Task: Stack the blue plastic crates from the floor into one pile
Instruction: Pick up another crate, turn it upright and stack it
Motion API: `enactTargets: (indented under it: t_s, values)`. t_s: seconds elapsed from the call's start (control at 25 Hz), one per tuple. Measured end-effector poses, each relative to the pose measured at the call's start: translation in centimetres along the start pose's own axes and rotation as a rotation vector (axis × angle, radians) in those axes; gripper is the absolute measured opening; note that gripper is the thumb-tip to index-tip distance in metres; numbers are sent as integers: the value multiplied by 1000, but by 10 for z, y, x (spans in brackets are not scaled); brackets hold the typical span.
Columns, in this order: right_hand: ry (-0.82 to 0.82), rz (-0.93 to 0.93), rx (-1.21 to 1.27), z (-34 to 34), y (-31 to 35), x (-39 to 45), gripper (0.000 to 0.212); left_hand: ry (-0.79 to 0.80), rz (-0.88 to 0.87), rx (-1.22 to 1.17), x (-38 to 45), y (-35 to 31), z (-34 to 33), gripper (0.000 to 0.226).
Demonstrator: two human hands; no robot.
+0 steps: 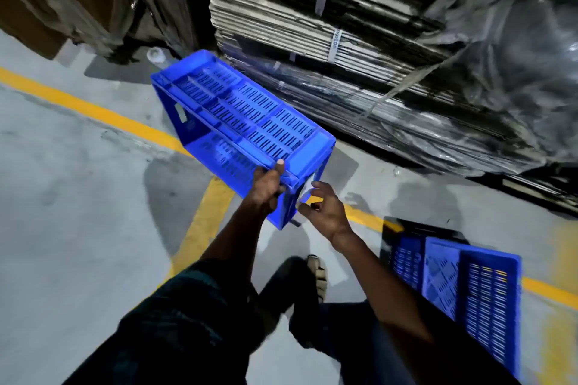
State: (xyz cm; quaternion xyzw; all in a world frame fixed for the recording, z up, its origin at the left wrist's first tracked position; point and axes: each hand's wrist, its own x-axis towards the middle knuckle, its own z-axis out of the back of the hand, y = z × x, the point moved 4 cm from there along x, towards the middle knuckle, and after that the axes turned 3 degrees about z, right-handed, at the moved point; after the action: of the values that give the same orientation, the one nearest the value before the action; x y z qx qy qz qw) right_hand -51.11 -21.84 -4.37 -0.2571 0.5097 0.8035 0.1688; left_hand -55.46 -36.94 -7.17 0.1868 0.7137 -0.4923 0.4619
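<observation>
Closest in, the person's dark trouser legs and a sandalled foot stand on the grey concrete floor, with open floor stretching away to the left. Yellow painted lines cross it, one branch running back toward the feet. Down at the right a second blue crate lies on the floor across a yellow line, just beside the right leg, so that side is tighter.

The left hand grips the near corner rim of the held blue crate, thumb lying over the top edge, fingers wrapped under. The right hand sits just beside the same corner with fingers spread and loosely bent; can't tell if the fingertips actually touch the plastic, it isn't clamped on anything.

That crate is off the floor, turned upside down and tilted, slotted base facing up, far end pointing away to the left.

Behind it, strapped bundles of flattened cardboard under plastic wrap close off the right side, very near the crate's long edge.
</observation>
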Motion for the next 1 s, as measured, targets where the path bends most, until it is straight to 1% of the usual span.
enactTargets:
  t_s: [0.08, 0.12, 0.2, 0.24, 0.32, 0.4, 0.48, 0.52, 0.56, 0.64, 0.72, 0.84, 0.92, 1.0]
  values:
    - [35, 40, -22, 3, 17, -22, 70, -11, 18, 49, -28, -13, 1, 27]
    - [49, 61, -42, 5, 25, -36, 78, -22, 33, 20, -44, -20, 3, 25]
    - [74, 82, -79, 5, 39, -72, 86, -3, 68, -109, -78, -34, 8, 14]
    - [88, 82, -97, 4, 47, -91, 86, 20, 92, -174, -96, -40, 11, 11]
    - [67, 110, -154, 3, 63, -129, 82, 72, 155, -281, -136, -48, 19, 9]
    - [-78, 151, -187, 14, 79, -165, 74, 123, 218, -404, -178, -55, 25, 22]
    - [-227, 173, -239, 34, 95, -205, 60, 138, 285, -515, -228, -56, 31, 28]
    - [-278, 182, -281, 44, 101, -225, 53, 136, 316, -524, -253, -54, 34, 30]
    - [-294, 171, -333, 53, 106, -245, 47, 149, 346, -530, -279, -49, 38, 32]
    - [-283, 138, -490, 67, 118, -280, 42, 181, 390, -588, -325, -40, 48, 32]
    - [-287, 105, -620, 75, 123, -306, 44, 204, 401, -623, -359, -34, 60, 27]
    - [-311, 40, -590, 83, 117, -338, 44, 201, 388, -619, -405, -29, 75, 27]
    - [-270, 109, -519, 79, 117, -357, 35, 194, 332, -715, -433, -30, 87, 26]
    - [-215, 223, -450, 68, 124, -374, 29, 190, 262, -737, -455, -32, 100, 23]
